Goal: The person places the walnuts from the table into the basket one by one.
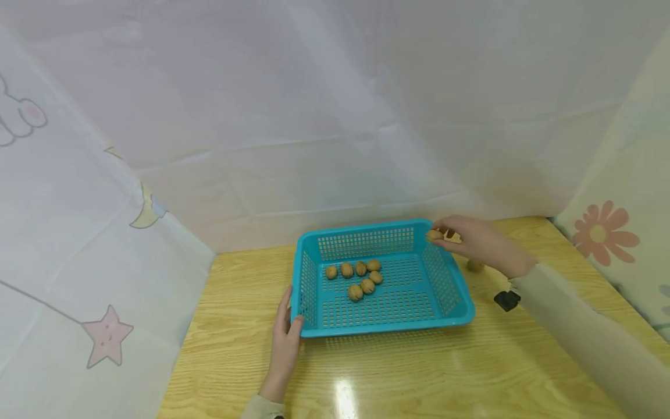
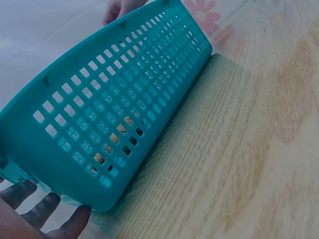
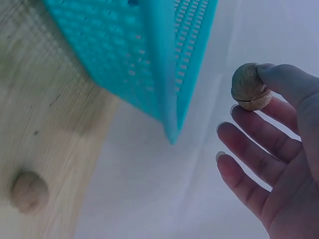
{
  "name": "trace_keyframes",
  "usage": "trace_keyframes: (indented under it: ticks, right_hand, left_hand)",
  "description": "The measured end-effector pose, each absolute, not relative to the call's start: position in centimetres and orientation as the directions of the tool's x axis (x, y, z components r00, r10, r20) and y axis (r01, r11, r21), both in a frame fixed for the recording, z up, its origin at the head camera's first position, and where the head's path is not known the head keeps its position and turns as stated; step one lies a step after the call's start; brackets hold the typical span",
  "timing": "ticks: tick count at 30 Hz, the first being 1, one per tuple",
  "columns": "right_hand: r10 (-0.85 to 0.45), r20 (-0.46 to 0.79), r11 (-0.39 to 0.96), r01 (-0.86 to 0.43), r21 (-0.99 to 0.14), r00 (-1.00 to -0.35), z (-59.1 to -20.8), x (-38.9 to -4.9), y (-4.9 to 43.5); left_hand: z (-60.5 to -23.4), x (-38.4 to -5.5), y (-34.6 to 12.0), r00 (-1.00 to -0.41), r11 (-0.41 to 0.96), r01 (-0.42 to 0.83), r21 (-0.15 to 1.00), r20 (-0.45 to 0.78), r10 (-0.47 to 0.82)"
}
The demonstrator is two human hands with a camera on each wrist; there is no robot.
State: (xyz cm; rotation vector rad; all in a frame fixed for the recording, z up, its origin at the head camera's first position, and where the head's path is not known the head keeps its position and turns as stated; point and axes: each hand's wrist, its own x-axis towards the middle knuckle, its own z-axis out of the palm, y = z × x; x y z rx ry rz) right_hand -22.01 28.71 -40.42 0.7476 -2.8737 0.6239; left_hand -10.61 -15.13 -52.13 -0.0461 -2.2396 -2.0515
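Observation:
A turquoise plastic basket [image 1: 387, 331] with a slotted floor and sides stands on the table. Inside lie several walnuts [image 1: 368, 286], toward its left half. My left hand [image 1: 285, 343] holds the basket's front left corner, thumb at the rim and fingers [image 2: 42, 211] against the outer wall. Over the back right corner, my right hand [image 1: 468, 238] pinches one walnut [image 3: 247, 85] between thumb and fingertips; the other fingers are spread apart. Another walnut [image 3: 30, 192] lies on the table to the right of the basket, partly behind the right wrist in the head view.
The wood-grain table [image 1: 235, 326] meets a pale hanging sheet [image 1: 335, 145] at the back. Patterned sheets flank it on both sides, one with a star [image 1: 107, 337], the other with a flower [image 1: 599, 233]. A small black object [image 1: 507, 300] is by the right wrist.

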Motion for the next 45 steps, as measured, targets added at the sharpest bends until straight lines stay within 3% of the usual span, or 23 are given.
trace_keyframes:
  ticks: [15, 28, 45]
  right_hand:
    - [-0.619, 0.215, 0.669, -0.651, -0.359, -0.755, -40.7, -24.6, 21.2]
    - [-0.704, 0.092, 0.607, -0.663, -0.438, -0.705, -43.5, -25.8, 16.6]
    - [-0.761, -0.032, 0.602, -0.687, -0.407, -0.648, -47.6, -26.5, 12.1]
  left_hand:
    - [-52.2, -10.6, -15.2, -0.993, 0.082, 0.102, 0.991, 0.107, -0.055]
    - [-52.2, -10.5, -15.2, -0.995, 0.074, 0.085, 0.994, 0.089, -0.046]
    - [-52.3, -10.6, -15.3, -0.994, 0.069, 0.090, 0.994, 0.094, -0.052]
